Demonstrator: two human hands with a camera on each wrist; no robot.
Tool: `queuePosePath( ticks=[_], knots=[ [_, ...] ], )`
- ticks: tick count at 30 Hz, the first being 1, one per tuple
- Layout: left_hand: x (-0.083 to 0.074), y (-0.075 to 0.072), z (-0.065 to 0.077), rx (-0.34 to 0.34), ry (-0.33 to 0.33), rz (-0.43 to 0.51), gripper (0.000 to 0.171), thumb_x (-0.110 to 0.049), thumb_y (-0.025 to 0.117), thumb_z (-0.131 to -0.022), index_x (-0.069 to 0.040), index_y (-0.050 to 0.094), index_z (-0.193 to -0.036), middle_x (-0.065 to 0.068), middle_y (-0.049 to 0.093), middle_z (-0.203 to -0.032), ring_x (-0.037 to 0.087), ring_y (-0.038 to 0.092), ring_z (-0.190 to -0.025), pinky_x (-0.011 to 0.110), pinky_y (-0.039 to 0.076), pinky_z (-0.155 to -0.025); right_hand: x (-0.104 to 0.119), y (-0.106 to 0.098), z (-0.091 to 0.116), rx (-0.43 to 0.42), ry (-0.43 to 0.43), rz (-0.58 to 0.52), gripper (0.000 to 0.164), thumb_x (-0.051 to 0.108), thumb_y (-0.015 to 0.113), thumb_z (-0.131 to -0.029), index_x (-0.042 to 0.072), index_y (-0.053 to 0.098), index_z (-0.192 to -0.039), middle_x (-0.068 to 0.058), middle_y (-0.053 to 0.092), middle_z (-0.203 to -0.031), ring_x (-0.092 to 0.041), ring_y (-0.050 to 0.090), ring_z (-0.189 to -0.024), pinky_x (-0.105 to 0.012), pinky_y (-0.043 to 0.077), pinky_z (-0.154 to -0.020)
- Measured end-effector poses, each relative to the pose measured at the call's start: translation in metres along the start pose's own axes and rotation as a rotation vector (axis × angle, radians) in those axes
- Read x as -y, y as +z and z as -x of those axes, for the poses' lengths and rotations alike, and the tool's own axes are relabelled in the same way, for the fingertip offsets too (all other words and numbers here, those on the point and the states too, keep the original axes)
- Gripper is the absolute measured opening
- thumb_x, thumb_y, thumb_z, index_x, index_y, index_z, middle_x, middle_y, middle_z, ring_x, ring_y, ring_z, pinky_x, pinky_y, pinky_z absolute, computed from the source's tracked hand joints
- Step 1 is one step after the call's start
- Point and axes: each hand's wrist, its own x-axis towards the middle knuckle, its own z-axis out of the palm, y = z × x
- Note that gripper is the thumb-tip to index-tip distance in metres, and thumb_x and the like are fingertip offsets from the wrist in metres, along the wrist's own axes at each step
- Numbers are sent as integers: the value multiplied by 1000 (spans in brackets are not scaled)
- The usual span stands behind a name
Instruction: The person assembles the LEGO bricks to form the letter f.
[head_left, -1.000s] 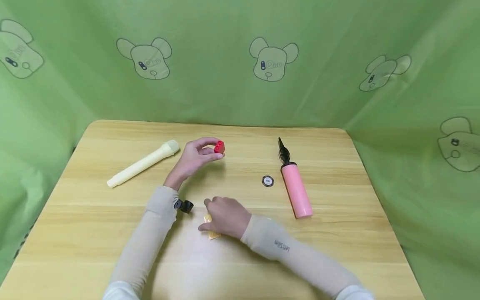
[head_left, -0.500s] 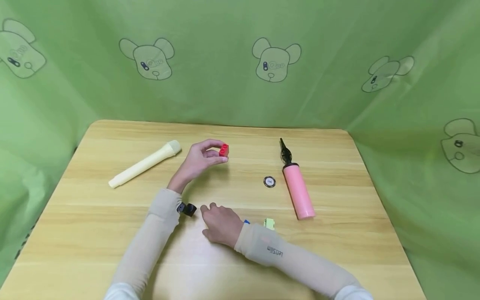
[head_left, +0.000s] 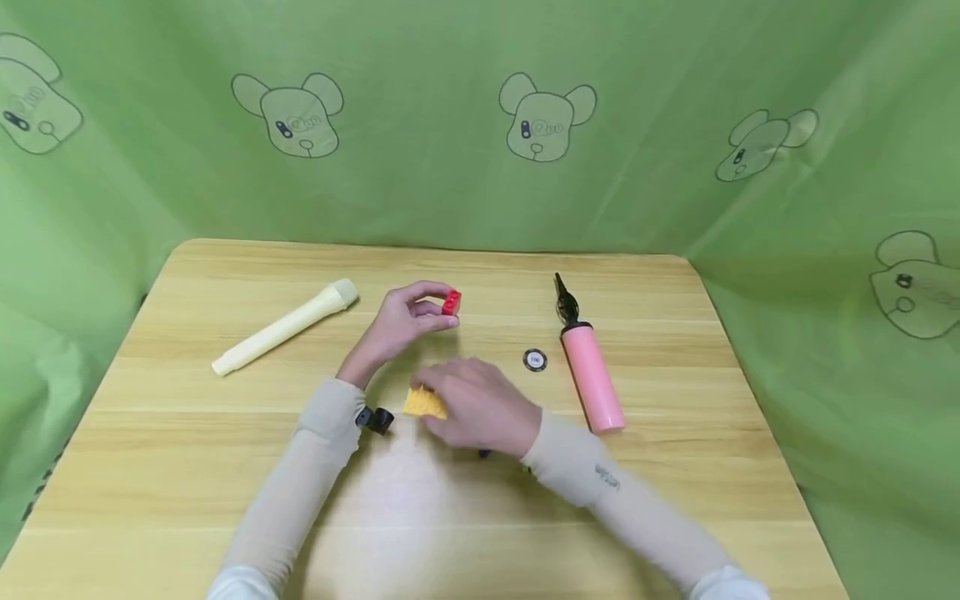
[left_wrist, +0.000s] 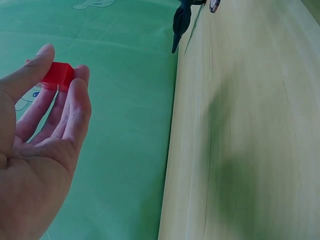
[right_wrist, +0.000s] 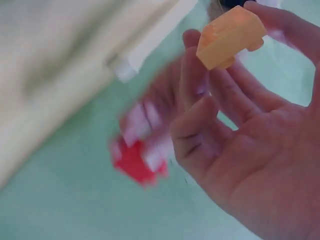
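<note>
Raised over the middle of the table, my left hand (head_left: 401, 321) pinches a red toy brick (head_left: 452, 302) between thumb and fingers. The left wrist view shows the same red brick (left_wrist: 59, 75) at the fingertips. Nearer the front, my right hand (head_left: 480, 404) grips a yellow-orange toy brick (head_left: 425, 403), held above the tabletop. In the right wrist view that yellow-orange brick (right_wrist: 232, 37) sits between thumb and fingertips, with studs on its lower side. A small dark piece (head_left: 484, 452) shows beneath the right hand, mostly hidden.
A cream microphone-shaped object (head_left: 285, 327) lies at left on the wooden table (head_left: 150, 467). To the right are a pink hand pump (head_left: 592, 377) with a black nozzle and a round black-and-white chip (head_left: 535, 360). Green printed cloth (head_left: 420, 192) surrounds the table.
My right hand has lifted the yellow-orange brick off the table and moved up toward the left hand. The left hand has shifted slightly right with the red brick.
</note>
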Motion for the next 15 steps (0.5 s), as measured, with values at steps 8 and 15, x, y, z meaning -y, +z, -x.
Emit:
queuePosePath(
  ticks=[8,15],
  knots=[
    [-1,1,-1,6,22,28,43,9,65,-88,2,58,-130,17,61,-128,25,68,-103,32,60,-83,-23,-60,-4,-196,5,-34,33,21,77,-87,12,69,-117,2,67,-94,-15,51,-76,-27,44,-58],
    [-4,6,0,-3,23,62,42,1,74,-87,2,60,-127,18,64,-121,25,70,-104,33,58,-89,-53,-77,-17,-274,15,-170,32,16,71,-94,7,68,-124,-7,70,-120,-22,55,-100,-36,48,-82]
  ],
)
